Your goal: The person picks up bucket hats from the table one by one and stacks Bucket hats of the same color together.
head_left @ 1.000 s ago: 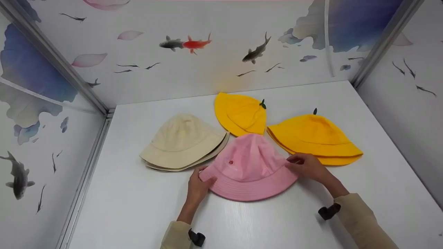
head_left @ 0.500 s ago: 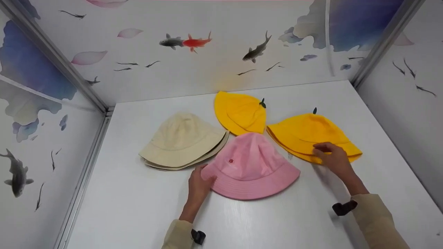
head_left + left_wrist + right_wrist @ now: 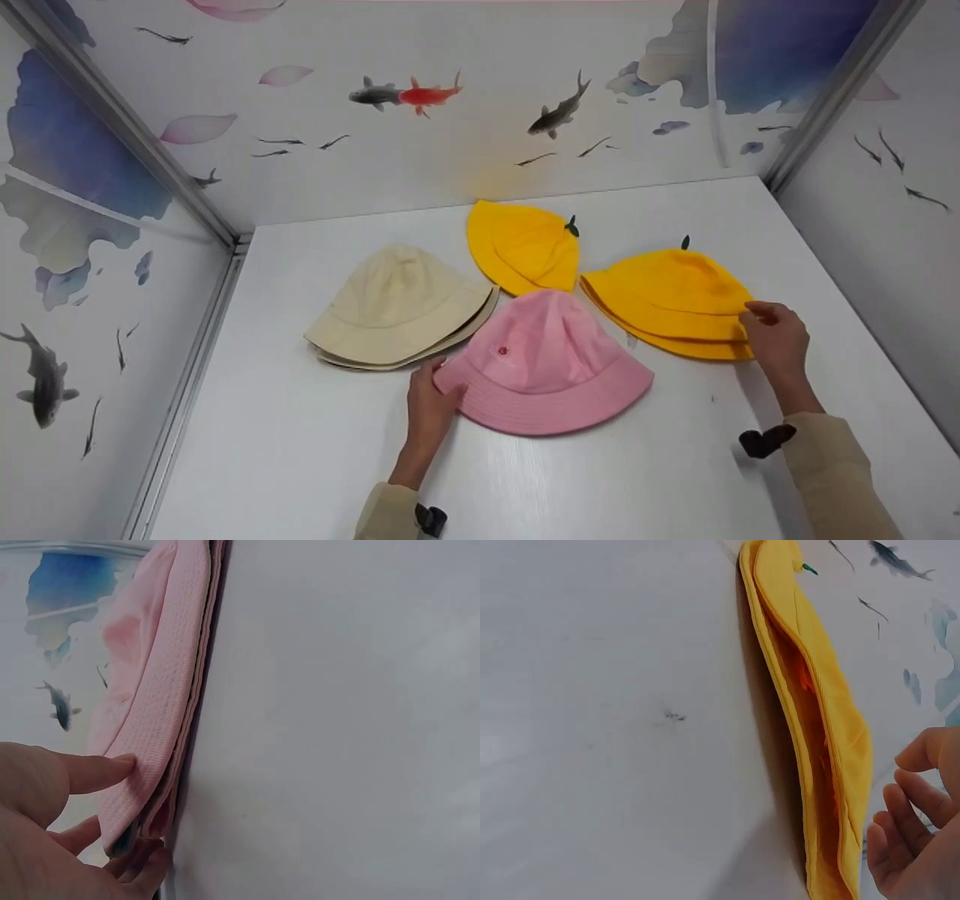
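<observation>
A pink bucket hat with a small red mark lies flat at the near middle of the table. My left hand holds its left brim corner; in the left wrist view the thumb lies on the brim and fingers reach under the edge. My right hand is at the right end of a yellow bucket hat with a green leaf tip. The right wrist view shows a gap between its loosely curled fingers and the yellow cloth, and nothing held.
Cream bucket hats, stacked, lie left of the pink one. Another yellow hat lies behind it, turned sideways. The white table is enclosed by printed panels at the back and sides.
My right hand has let go of the pink hat's right brim and moved right, across the yellow hat to its right end. The left hand has stayed on the pink brim.
</observation>
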The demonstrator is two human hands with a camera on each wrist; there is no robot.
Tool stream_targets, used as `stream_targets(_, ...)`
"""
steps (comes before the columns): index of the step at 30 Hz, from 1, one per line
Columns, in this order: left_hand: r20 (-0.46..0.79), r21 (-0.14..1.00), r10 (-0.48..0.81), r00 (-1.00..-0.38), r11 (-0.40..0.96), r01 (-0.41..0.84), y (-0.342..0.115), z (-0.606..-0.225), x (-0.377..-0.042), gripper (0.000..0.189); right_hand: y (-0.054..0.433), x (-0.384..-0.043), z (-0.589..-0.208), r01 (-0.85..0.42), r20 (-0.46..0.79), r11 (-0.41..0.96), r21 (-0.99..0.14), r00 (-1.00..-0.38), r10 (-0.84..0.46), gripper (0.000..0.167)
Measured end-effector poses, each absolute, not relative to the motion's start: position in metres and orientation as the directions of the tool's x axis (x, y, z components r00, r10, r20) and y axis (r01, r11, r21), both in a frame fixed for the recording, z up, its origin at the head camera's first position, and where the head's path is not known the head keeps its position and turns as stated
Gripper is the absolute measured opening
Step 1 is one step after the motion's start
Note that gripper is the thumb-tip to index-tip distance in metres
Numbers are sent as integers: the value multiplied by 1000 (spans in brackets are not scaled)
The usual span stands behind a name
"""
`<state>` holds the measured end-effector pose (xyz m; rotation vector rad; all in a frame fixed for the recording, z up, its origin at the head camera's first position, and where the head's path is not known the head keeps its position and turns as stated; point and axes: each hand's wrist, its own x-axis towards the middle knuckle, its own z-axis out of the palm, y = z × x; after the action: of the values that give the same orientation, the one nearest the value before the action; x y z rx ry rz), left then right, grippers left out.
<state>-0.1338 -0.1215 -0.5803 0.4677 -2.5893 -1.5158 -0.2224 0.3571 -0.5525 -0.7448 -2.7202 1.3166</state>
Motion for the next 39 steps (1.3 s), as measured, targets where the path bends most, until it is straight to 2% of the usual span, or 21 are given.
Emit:
stream_targets(6,35,894,-324,-945,432,-115,-119,-571,-133,48,366,-223,-554,442,-150,541,-716,-854,499,57)
stream_targets(11,84,898,-330,-940,433,-72,-113,-559,-133,44,371,-224,-555,517,-238,523,-678,-827,509,71)
stream_targets(16,84,884,-344,-935,459,-90,-106,-550,-133,42,376,-225,-559,561,-318,518,-646,-815,485,85)
stream_targets(19,79,901,-326,-942,427,-73,-102,-545,-133,40,377,-224,-560,576,-334,548,-606,-810,482,88)
stream_targets(23,60,938,-292,-955,344,-46,-97,-541,-135,37,377,-224,-559,588,-353,553,-590,-804,478,83)
stream_targets(29,-4,981,-228,-974,189,-48,-91,-540,-140,41,375,-224,-551,590,-389,427,-685,-792,470,70)
stream_targets(36,-55,994,-142,-988,84,-68,-87,-544,-147,51,363,-224,-525,532,-351,349,-771,-813,465,63)
stream_targets(39,-103,995,-80,-991,-19,-102,-84,-544,-150,55,354,-224,-510,507,-326,331,-796,-819,471,60)
